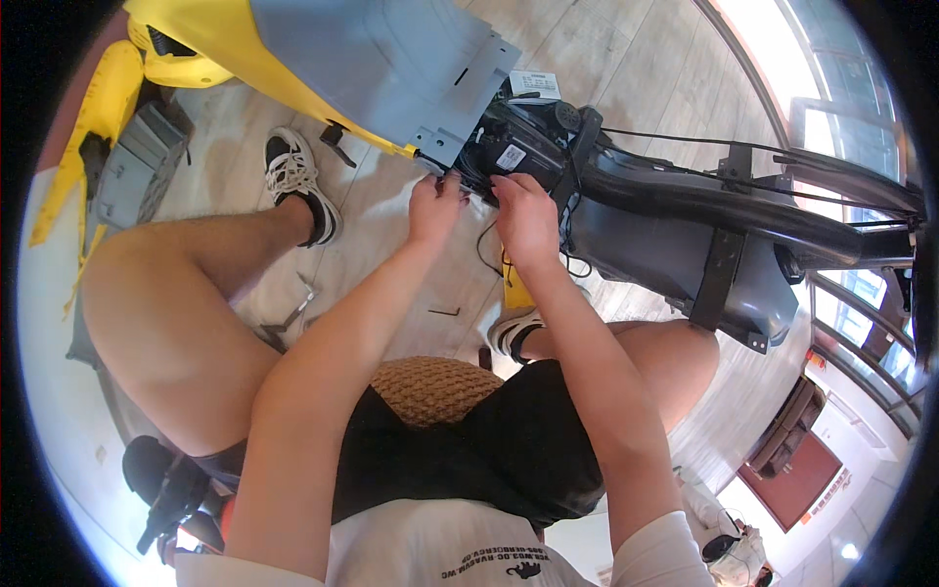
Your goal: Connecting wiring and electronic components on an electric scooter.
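The person sits astride a woven seat [435, 389] with both bare hands brought close together. The left hand [435, 209] and the right hand [528, 225] have their fingers bent in at the dark cables [475, 180], which lie between and just beyond the fingertips; whether either hand is closed on a cable cannot be told, as the contact is too small and dark. Directly beyond the right hand is a black housing [520, 157] with a white label. Beyond the left hand and off to its left spreads a large grey panel [362, 59] with a yellow edging [293, 93]. To the right of the grip runs a thick black tube [675, 198] above a grey shell [626, 249], with a black bracket [722, 279] across them. Nearer the person than the grip, an L-shaped key [446, 312] lies on the floor [377, 249]; a metal tool [296, 311] lies farther left.
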A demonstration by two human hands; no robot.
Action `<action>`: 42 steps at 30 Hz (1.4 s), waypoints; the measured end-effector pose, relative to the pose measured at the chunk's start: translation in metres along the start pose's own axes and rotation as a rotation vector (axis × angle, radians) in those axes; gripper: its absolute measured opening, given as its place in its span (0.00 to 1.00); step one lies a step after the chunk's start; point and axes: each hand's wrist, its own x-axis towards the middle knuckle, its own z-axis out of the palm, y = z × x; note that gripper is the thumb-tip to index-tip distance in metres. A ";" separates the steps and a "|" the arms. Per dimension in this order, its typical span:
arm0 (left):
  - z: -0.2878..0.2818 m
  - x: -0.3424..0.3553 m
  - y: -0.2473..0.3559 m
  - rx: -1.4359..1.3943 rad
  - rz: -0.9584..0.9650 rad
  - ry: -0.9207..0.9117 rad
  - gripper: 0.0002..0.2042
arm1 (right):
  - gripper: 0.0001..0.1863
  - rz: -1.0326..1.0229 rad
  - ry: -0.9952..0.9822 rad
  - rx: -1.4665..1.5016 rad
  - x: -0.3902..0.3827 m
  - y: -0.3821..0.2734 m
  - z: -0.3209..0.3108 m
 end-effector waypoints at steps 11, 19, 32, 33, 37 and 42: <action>-0.014 0.039 -0.024 0.249 0.071 -0.101 0.10 | 0.09 -0.052 -0.030 0.071 -0.003 -0.002 0.002; -0.013 0.029 -0.017 0.151 0.058 -0.132 0.11 | 0.15 -0.143 -0.070 -0.014 -0.012 0.003 0.008; 0.004 0.011 -0.013 0.125 0.270 0.065 0.19 | 0.23 -0.146 -0.136 -0.099 -0.015 0.001 0.007; 0.005 0.012 -0.013 0.151 0.281 0.094 0.19 | 0.23 -0.127 -0.147 -0.086 -0.015 0.001 0.006; 0.004 0.007 -0.013 0.354 0.346 0.185 0.17 | 0.22 -0.144 -0.099 -0.108 -0.017 -0.001 0.004; 0.007 -0.001 -0.005 0.431 0.331 0.215 0.14 | 0.22 -0.098 -0.126 -0.087 -0.016 0.000 0.005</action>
